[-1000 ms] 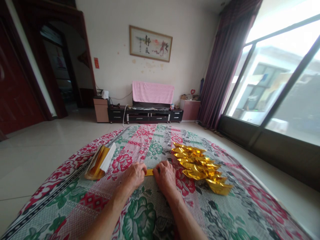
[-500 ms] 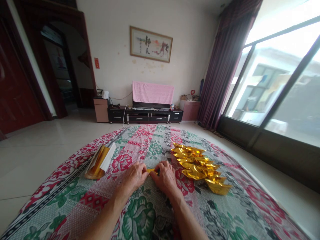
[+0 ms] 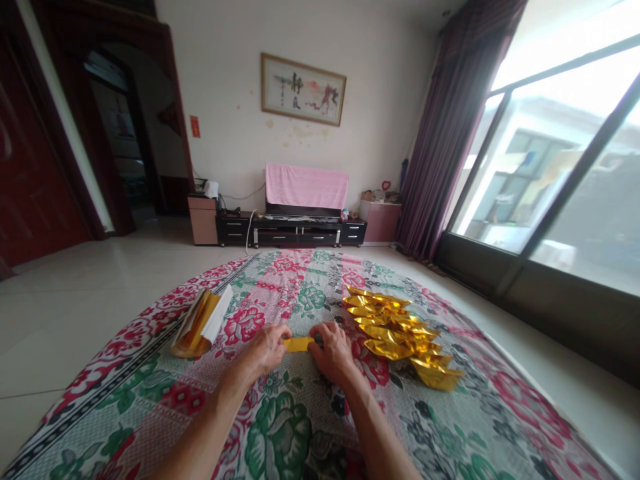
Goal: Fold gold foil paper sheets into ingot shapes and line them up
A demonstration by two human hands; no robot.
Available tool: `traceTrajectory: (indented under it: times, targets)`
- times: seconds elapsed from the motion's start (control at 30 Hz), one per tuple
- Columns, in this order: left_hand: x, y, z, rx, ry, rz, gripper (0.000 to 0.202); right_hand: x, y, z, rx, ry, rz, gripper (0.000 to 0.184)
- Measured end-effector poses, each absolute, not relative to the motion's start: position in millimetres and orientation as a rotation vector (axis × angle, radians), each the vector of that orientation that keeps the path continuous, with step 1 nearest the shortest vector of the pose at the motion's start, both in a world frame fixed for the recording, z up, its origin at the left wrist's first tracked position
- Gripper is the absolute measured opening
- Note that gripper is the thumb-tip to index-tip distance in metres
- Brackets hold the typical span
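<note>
Between my two hands lies a narrow folded strip of gold paper [image 3: 299,344], just above the flowered cloth. My left hand [image 3: 267,347] pinches its left end, fingers closed. At the other end my right hand [image 3: 331,347] grips it with thumb and curled fingers. Several folded gold paper ingots [image 3: 395,327] stand in overlapping rows to the right of my right hand. Off to the left, a curled stack of gold paper sheets [image 3: 200,323] with white backs rests on the cloth.
A patterned tablecloth [image 3: 280,433] in red, green and grey covers the round table. Beyond it, across the tiled floor [image 3: 135,267], stands a low black cabinet [image 3: 300,235] with a pink towel [image 3: 306,185] above it. Large windows [image 3: 550,167] are on the right.
My left hand has shifted slightly left, away from my right hand. More of the gold strip now shows between them. The ingots and the paper stack have stayed put.
</note>
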State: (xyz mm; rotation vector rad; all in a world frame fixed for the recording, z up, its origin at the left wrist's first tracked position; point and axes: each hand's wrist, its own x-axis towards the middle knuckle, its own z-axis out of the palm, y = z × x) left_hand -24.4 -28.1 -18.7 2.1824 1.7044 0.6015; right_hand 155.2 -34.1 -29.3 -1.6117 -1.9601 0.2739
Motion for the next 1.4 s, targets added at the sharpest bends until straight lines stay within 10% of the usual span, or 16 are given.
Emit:
traceTrajectory:
  times: [1.4]
  targets:
    - [-27.1, -32.3, -23.3, 2.356, 1.484, 1.044, 0.022, 151.2, -29.9, -36.9, -1.282, -1.943, 0.216, 0.019]
